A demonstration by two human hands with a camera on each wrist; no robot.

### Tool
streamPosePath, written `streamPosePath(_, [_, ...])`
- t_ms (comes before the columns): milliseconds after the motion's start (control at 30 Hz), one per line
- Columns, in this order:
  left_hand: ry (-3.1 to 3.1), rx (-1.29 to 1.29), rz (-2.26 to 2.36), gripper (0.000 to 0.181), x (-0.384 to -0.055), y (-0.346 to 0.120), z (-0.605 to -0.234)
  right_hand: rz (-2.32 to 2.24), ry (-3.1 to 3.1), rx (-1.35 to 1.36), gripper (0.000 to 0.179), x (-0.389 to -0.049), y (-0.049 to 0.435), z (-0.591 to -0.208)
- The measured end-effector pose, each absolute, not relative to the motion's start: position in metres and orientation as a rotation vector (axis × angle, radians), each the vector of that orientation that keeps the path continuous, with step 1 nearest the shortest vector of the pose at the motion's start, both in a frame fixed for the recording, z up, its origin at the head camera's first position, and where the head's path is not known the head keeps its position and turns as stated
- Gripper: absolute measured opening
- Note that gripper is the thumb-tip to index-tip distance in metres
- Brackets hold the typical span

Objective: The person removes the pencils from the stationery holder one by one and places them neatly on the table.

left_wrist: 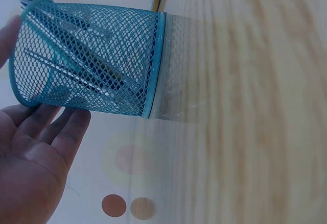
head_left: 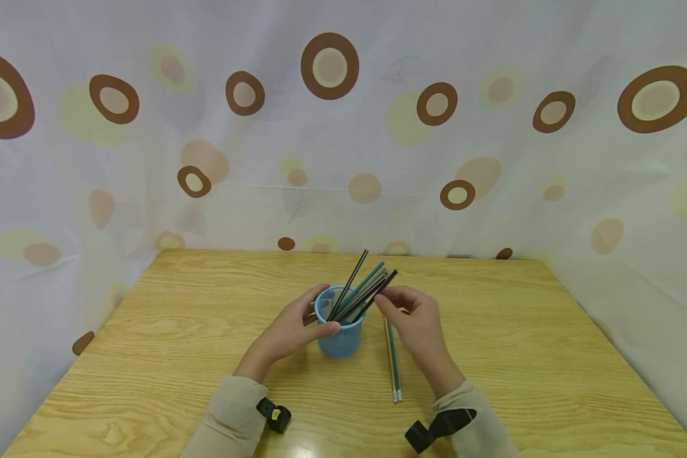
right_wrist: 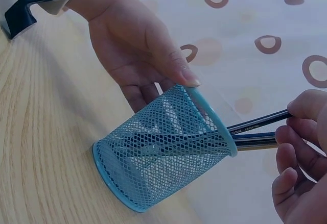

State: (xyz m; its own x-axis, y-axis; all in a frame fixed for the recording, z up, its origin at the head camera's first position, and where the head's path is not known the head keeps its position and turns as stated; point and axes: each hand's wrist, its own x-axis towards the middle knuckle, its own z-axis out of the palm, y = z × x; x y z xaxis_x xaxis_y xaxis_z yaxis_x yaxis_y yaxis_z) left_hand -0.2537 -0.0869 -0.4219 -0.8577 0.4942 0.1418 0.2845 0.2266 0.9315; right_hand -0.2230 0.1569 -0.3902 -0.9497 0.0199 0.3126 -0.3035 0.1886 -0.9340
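Note:
A light blue mesh pencil cup (head_left: pixel 339 343) stands at the middle of the table, holding several pencils (head_left: pixel 352 298) that lean right. My left hand (head_left: pixel 291 331) grips the cup near its rim, thumb in front and fingers on the far side. In the right wrist view, the thumb of the left hand (right_wrist: pixel 135 48) presses on the rim. My right hand (head_left: pixel 420 324) pinches the upper end of a dark striped pencil (right_wrist: pixel 259 122) between thumb and index finger. That pencil's lower part is inside the cup, among the others.
Two pencils, a green one (head_left: pixel 395 356) and a yellowish one (head_left: pixel 390 362), lie side by side on the wooden table (head_left: pixel 206 318), right of the cup. A white curtain with brown and cream circles (head_left: pixel 332 159) hangs behind and around the table.

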Motion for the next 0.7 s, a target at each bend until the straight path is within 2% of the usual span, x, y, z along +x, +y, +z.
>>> streamPosePath(700, [2.303, 0.742, 1.692, 0.082, -0.253, -0.087, -0.422, 1.886, -2.097, 0.256, 0.023, -0.219, 0.163, -0.377])
